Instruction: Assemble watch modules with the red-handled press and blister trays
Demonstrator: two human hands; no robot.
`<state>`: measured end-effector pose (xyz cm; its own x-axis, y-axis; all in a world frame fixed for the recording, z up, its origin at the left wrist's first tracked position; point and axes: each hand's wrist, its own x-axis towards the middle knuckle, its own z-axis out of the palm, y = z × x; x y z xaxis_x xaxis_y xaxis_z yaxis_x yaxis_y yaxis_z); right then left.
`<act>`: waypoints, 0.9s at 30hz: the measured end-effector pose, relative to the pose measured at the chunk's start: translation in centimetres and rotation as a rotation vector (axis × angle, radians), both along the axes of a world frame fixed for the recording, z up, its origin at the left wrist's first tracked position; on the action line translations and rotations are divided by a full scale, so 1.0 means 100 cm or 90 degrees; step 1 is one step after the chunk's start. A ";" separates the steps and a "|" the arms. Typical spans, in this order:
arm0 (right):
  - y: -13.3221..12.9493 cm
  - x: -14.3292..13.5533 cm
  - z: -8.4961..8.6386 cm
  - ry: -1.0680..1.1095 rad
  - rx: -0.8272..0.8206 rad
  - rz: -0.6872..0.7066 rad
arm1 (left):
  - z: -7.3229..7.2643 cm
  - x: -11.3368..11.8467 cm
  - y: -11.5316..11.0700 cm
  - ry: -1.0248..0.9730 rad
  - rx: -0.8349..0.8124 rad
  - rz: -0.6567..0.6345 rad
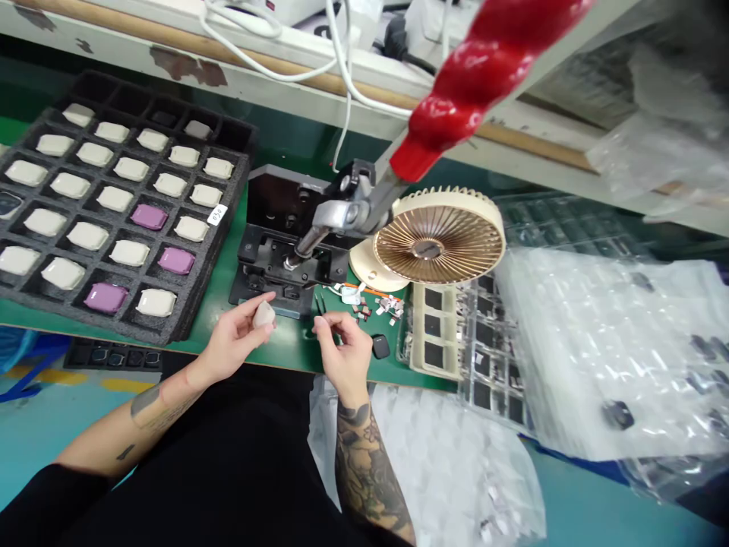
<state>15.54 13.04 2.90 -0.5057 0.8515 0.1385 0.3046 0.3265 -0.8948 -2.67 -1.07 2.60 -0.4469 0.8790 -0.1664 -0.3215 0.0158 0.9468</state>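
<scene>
Red-sleeved press lever [484,83]: nearest the camera, slanting down from the upper right to the black press fixture [285,285].

Small off-white piece [263,314], apparently a watch-shaped case: one, pinched between thumb and fingers of the left hand [228,343], above the worktop [290,351] near its front edge. Long axis: cannot be told, being foreshortened and partly covered by the fingers. Position: just in front of the fixture's near edge, left of the right hand [348,361], a gap between.

Dark tweezers [320,304]: one pair, held in the right hand, tips pointing away from the body, beside the fixture's right front corner. Hands: apart, each closed on its own item; the left is the nearer to the off-white piece, being in contact with it.

Black square-cornered piece [380,346]: lying just right of the right hand. Small loose parts [389,305]: scattered beyond it, before the cream desk fan [438,239].

Black foam tray [182,319]: stacked, left end of worktop, cells holding pale cases [156,302] and three purple cases [176,260]. Cream compartment tray [418,330]: right of the black piece, dark inserts within. Bubble-textured plastic sheeting [604,334]: far right.
</scene>
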 end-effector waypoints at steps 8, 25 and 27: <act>0.006 0.019 -0.013 -0.202 0.284 0.062 | 0.004 -0.009 -0.013 0.144 -0.045 -0.038; 0.009 0.026 -0.033 -0.214 0.317 0.061 | 0.009 -0.025 0.024 0.651 0.078 0.180; 0.010 0.026 -0.033 -0.209 0.318 0.066 | 0.007 -0.020 0.030 0.616 0.110 0.222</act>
